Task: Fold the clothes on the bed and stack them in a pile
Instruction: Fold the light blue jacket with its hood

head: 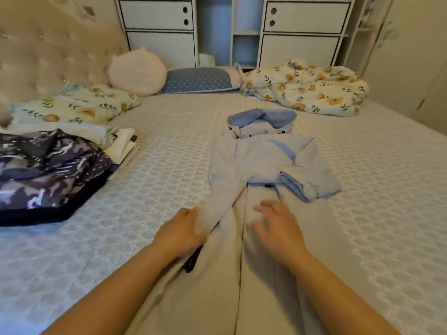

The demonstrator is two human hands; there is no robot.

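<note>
A pale grey hooded jacket (256, 160) with a light blue lining lies lengthwise on the bed (169, 146), hood at the far end. Both sleeves are folded across its front. My left hand (183, 228) grips the end of the left sleeve where it crosses the jacket's body. My right hand (275, 226) hovers or rests over the jacket's right front panel with fingers spread. At the left edge of the bed sits a pile of folded clothes: a dark purple patterned garment (46, 170) on top, cream folded pieces (116, 143) behind it.
A crumpled floral quilt (307, 88) lies at the far right of the bed. A floral pillow (77, 102), a round white cushion (137, 71) and a blue dotted pillow (198, 79) line the headboard side. White cabinets (302, 32) stand behind.
</note>
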